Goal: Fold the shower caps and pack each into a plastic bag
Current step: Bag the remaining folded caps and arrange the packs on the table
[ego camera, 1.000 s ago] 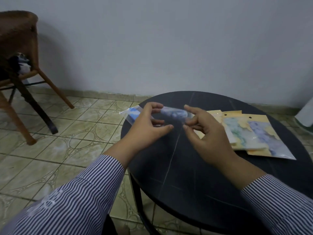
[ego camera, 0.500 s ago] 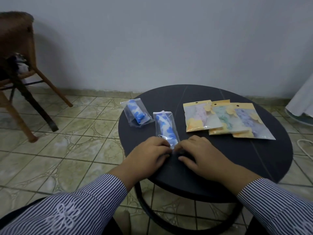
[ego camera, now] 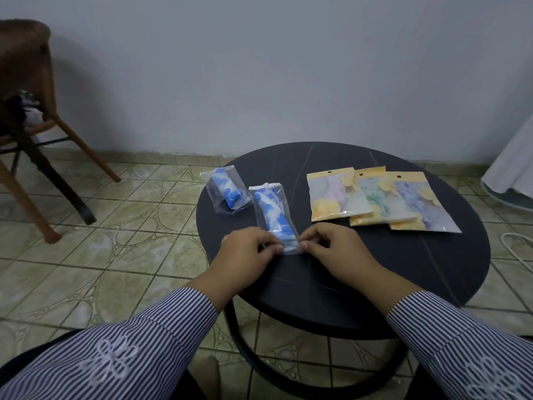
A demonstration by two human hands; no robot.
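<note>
- Left hand (ego camera: pixel 248 249): grip pinching the near left corner of the clear plastic bag (ego camera: pixel 275 217), thumb and fingers curled onto it.
- Right hand (ego camera: pixel 331 246): grip pinching the near right corner of the same bag, fingertips curled at its edge.
- Bag lies flat on the round dark desk (ego camera: pixel 375 269), long axis running away from me, near end between my two hands.
- Inside it: folded blue-and-white shower cap (ego camera: pixel 272 215), rolled into a long strip filling most of the bag.
- Second packed bag (ego camera: pixel 227 192) with a blue-and-white cap sits just beyond and left, near the desk's left rim, apart from the first.
- Three yellow-backed packets (ego camera: pixel 377 197) overlap in a row on the right side of the desk, well apart from my hands; contents pink, green, purple.
- Wooden chair (ego camera: pixel 31 111) stands on the tiled floor at far left.
- Both sleeves striped.
</note>
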